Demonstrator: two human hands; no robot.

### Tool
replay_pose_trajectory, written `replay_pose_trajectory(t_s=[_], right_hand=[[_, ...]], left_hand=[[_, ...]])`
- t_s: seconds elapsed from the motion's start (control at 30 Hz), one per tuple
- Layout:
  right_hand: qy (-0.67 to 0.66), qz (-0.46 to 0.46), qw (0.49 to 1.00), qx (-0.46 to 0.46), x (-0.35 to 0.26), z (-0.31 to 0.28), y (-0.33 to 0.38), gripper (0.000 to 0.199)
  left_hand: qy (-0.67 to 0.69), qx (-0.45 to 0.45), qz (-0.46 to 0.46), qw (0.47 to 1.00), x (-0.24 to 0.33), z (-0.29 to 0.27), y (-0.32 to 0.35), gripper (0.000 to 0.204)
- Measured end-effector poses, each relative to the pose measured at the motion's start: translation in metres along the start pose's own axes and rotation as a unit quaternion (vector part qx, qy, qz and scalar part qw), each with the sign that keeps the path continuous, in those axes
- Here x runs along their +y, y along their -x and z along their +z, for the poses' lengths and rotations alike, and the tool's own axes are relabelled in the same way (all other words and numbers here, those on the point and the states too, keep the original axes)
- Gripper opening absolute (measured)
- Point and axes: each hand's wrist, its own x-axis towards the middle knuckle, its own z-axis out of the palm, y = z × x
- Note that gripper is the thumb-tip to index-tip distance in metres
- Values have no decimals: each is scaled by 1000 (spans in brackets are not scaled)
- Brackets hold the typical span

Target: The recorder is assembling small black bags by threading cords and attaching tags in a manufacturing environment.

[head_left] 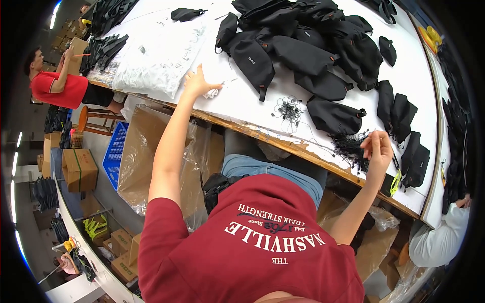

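1. Head view: I see a small stack of flat white paper-like slips [212, 94] lying right at the thumb side of the left hand [198, 85], near the table's front edge.
2. A thick bundle of thin black cords [350, 150] lies beside the right hand [378, 146], just to the left of its fingertips.
3. The left hand is wide, palm down, with fingers and thumb spread over the slips; from here I cannot tell whether it grips any.
4. The right hand is narrow, its fingers curled in toward the thumb; I cannot make out whether a cord is pinched there.
5. Between the hands I see a loose tangle of black cords [289, 113], and past it a big heap of black fabric pouches [303, 56].
6. The long white tabletop [242, 107] has a worn wooden edge; a clear plastic bag of white pieces [154, 65] rests on it, left of the left hand.
7. Around the room I find a person in a red shirt [58, 90] at far left, a blue plastic crate [115, 152], a brown cardboard box [80, 170], and another person's pale sleeve [437, 241] at right.
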Motion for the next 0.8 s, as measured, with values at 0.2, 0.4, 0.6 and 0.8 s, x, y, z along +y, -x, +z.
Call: replay_pose_trajectory(t_s=[0.2,0.4,0.6,0.8], right_hand=[[-31,35,999,-15,12,17,8,18],[-40,73,995,-46,13,25,13,17],[-26,101,992,-66,13,34,21,15],[-27,114,991,-67,8,48,27,11]], left_hand=[[-23,33,52,998,21,8,23,123],[-5,23,143,989,67,18,65,118],[149,23,158,976,68,4,78,110],[208,114,174,956,81,-29,112,86]])
